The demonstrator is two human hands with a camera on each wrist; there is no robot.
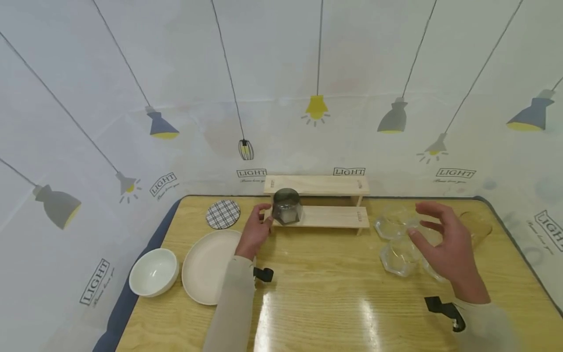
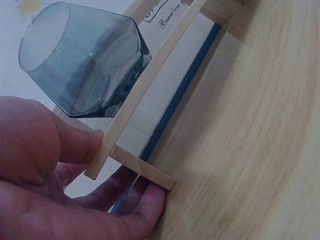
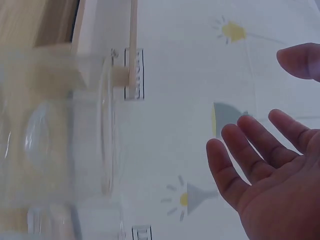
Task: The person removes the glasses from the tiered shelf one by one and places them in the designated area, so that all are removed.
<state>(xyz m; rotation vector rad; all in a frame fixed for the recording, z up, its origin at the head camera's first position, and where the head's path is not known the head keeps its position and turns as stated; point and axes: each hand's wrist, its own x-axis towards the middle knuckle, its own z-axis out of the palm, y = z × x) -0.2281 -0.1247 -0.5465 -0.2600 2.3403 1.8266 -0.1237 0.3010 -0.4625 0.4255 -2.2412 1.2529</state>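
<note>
My left hand (image 1: 258, 227) is at the left end of a two-tier wooden shelf (image 1: 327, 215). In the left wrist view its thumb presses the board's end, with the fingers curled around the leg (image 2: 145, 167) below. On the lower tier, just beside the thumb, stands a smoky grey faceted glass (image 1: 287, 208), which the hand does not hold. Over a group of clear glasses (image 1: 398, 256) at the right hovers my right hand (image 1: 448, 244). Its fingers are spread apart from the thumb and hold nothing; the right wrist view has a clear glass (image 3: 55, 135) off to one side.
On the left are a white bowl (image 1: 154, 273), a cream plate (image 1: 206, 269) and a checked round coaster (image 1: 223, 214). An amber-tinted glass (image 1: 477, 227) stands at the far right. A printed wall sheet (image 1: 281, 63) rises behind the table (image 1: 316, 293).
</note>
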